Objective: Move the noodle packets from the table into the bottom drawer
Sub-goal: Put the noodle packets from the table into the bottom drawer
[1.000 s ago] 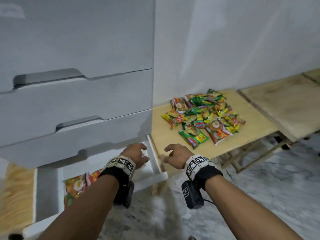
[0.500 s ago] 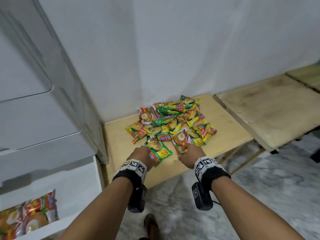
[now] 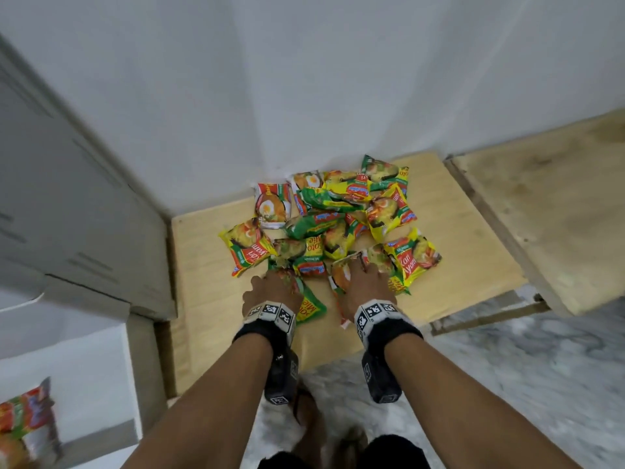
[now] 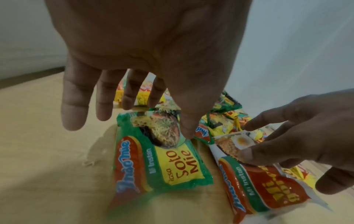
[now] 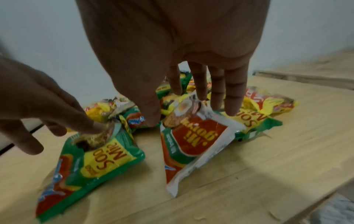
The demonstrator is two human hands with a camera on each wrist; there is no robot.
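Several noodle packets (image 3: 341, 211) lie heaped on the low wooden table (image 3: 209, 299). A green Soto Mie packet (image 3: 313, 308) (image 4: 162, 159) lies flat at the heap's near edge. My left hand (image 3: 274, 282) (image 4: 161, 118) hovers over its far end with straight, spread fingers, thumb tip touching its face. Beside it a white-and-red Mi goreng packet (image 3: 340, 279) (image 5: 193, 139) sits tilted up on one edge. My right hand (image 3: 367, 275) (image 5: 182, 112) pinches its far end, thumb on one side and fingers behind. The bottom drawer (image 3: 84, 367) stands open at lower left.
A few packets (image 3: 23, 421) lie in the drawer. The grey cabinet (image 3: 84, 214) rises left of the table, a white wall behind. A second wooden table (image 3: 558, 214) adjoins on the right. My feet (image 3: 311, 411) stand on the marble floor.
My view swung from the drawer to the table. Both hands moved from the drawer's edge to the near packets; the right one now tilts the Mi goreng packet up.
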